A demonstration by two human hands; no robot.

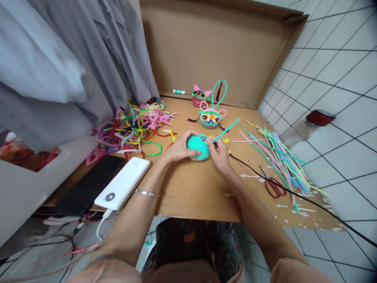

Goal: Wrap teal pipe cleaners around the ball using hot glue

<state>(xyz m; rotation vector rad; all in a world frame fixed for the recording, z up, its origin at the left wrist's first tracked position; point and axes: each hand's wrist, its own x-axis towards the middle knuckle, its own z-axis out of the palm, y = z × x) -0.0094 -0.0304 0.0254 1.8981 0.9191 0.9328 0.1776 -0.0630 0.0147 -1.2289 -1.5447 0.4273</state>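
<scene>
A ball wrapped in turquoise pipe cleaner [196, 147] is between my hands over the middle of the table. My left hand [180, 147] is curled round its left side, with the thumb along the lower front. My right hand [219, 154] pinches a turquoise pipe cleaner [228, 129] close to the ball's right side; the free end sticks out up and to the right. At the ball's top is a small greyish patch whose detail I cannot make out. Just beyond stands a finished animal-face ornament [209, 118] with round eyes, pink ears and a turquoise loop.
Tangled pipe cleaners [144, 118] heap at the left, behind a white power bank [123, 184] and a black phone [91, 184]. Red-handled scissors [273, 185], a black cable [265, 173] and straight pipe cleaners [279, 153] lie right. A second ornament [199, 96] and glue stick [179, 92] stand behind.
</scene>
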